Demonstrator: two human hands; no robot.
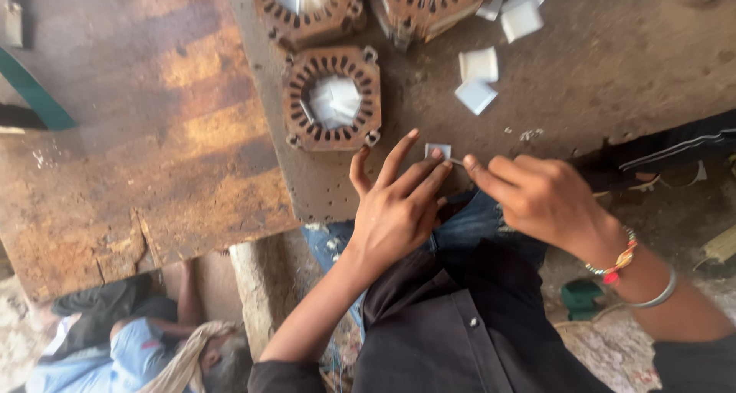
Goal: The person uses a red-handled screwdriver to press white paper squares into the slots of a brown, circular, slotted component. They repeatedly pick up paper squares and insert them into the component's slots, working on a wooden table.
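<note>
My left hand (399,201) rests at the near edge of a worn metal bench (583,71), its fingertips pressing down a small folded white paper piece (438,150). My right hand (537,197) reaches in from the right, its thumb and forefinger pinching the paper's right edge. Just beyond my left hand lies a rusty octagonal motor stator (332,98) with slots around its bore and white paper inside. Two more rusty stators (307,9) (429,6) sit at the top edge.
Loose white paper pieces (478,82) (521,13) lie on the bench to the right. A rusty wooden board (130,147) fills the left. Another person (138,347) lies on the ground at lower left. A green object (580,295) sits on the floor.
</note>
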